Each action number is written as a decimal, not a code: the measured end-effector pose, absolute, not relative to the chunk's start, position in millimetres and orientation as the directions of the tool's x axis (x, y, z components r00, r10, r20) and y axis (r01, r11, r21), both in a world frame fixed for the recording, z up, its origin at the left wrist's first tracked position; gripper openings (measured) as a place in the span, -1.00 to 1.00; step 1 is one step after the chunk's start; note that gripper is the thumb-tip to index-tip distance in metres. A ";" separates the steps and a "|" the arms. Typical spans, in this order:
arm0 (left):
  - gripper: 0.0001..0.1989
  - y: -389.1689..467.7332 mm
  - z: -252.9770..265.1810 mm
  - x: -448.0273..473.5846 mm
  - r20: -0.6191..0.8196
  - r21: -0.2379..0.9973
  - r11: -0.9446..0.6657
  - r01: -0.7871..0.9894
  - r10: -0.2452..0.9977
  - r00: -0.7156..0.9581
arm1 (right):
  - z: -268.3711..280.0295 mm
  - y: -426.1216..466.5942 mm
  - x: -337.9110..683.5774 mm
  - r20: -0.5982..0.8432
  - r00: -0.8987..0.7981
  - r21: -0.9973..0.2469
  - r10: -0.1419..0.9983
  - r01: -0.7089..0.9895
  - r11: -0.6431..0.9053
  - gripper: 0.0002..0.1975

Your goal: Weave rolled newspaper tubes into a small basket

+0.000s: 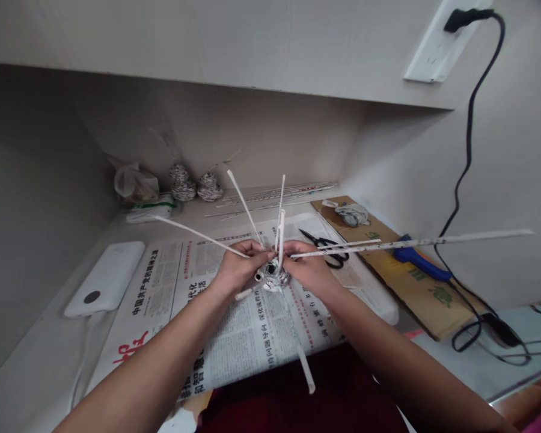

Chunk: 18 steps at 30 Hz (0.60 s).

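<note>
woven paper piece point(277, 280) sits right between the left hand point(242, 264) and right hand point(310, 266), both pinching it, and the long paper stick point(408, 243) points off rightward, way nearer the right hand

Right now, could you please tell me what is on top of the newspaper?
Black scissors lie on the newspaper, partly behind thin sticks. The left hand and right hand hold a woven piece over it. Whatever lies under the hands and forearms is hidden.
</note>
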<state>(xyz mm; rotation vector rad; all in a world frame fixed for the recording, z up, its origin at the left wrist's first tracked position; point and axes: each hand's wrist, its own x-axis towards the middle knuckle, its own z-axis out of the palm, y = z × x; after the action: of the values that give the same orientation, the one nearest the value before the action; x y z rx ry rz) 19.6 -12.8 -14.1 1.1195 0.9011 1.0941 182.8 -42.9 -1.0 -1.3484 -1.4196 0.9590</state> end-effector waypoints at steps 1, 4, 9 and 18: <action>-0.69 -12.3 -15.2 19.3 -0.014 0.979 0.063 -0.196 0.970 0.242 | -1.2 -43.0 183.1 0.084 0.007 -0.964 0.996 0.252 0.080 -0.78; -0.70 -10.8 -17.4 18.9 0.037 0.988 -0.001 -0.155 0.973 0.229 | -0.7 -42.3 182.1 0.043 -0.034 -0.988 0.998 0.147 0.048 -0.82; -0.72 -10.2 -17.3 17.5 0.066 0.994 -0.045 -0.100 0.975 0.213 | -1.9 -37.3 176.1 0.047 0.034 -0.999 0.998 0.010 0.047 -0.87; -0.70 -15.8 0.4 15.6 -0.141 0.984 0.166 -0.068 0.951 0.276 | -2.8 -36.5 173.7 0.360 0.051 -0.896 0.931 0.295 0.331 -0.92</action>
<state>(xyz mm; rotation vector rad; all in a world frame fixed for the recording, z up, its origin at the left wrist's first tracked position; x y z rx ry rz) 15.6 -15.8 0.4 1.1483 1.0140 0.9392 173.7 -36.5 -2.8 -1.1808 -1.4803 0.7164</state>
